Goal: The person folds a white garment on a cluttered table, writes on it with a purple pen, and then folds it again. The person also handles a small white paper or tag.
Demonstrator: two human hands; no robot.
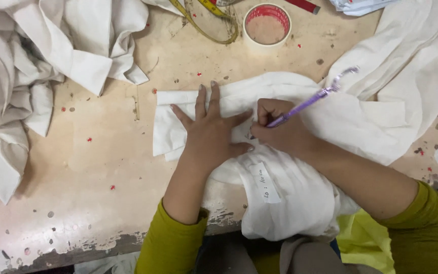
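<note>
Left hand (pixel 210 133) lies flat, fingers spread, pinning the folded white cotton fabric piece (pixel 178 127) to the worn beige worktable (pixel 102 167). Right hand (pixel 280 131) grips a slim purple pen (pixel 307 101), tip on the cloth. Fabric appears light, limp, crease-prone; hold flat near the marking point.

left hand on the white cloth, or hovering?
Touching. The head view shows the left hand spread flat, palm down, on the folded white cloth, with no gap showing under the fingers.

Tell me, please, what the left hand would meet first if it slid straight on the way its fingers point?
Past the white cloth under the left hand, probably bare table, then perhaps the yellow tape measure, though the line is only roughly judged.
</note>
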